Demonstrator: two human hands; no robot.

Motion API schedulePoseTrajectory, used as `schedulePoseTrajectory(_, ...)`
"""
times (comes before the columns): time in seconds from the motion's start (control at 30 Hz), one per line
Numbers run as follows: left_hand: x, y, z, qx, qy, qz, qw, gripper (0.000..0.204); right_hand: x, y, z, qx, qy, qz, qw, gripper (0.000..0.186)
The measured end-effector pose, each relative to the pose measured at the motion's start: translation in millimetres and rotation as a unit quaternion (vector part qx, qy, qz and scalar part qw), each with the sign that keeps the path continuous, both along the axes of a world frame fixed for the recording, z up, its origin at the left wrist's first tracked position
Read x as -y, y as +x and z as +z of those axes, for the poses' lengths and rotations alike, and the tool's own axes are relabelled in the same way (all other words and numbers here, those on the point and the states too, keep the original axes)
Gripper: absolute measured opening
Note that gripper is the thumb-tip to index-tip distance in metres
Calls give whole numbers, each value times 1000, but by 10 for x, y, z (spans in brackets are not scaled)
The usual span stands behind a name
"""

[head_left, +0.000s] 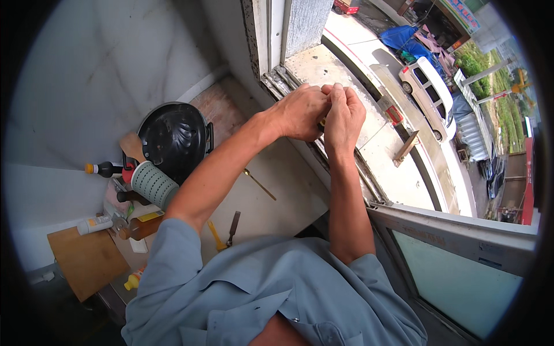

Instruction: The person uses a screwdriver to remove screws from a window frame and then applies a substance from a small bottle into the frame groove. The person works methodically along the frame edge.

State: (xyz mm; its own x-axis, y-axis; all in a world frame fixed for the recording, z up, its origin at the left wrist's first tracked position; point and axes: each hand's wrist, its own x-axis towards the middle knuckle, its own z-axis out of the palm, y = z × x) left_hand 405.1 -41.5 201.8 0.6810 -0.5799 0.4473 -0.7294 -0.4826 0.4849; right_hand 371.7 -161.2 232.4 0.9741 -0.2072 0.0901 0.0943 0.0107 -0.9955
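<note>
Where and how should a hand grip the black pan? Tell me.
Probably by the right handle, coming from the picture's right: it juts from the rim of the black pan, while the spatula and green holder crowd the lower left.

Mounted at the person's head, the one fisheye view looks steeply down over the shirt and along the arms to the hands, fairly near, above centre. The table lies below, a wall leftward, the street far off, upper right; edges bend toward the rim.
</note>
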Motion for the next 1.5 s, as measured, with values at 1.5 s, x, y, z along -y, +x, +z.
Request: schedulePoseTrajectory(1.5, -34, 241, 148, 34, 105, -65, 992, 20, -135, 189, 132, 18, -114, -37, 993, 30)
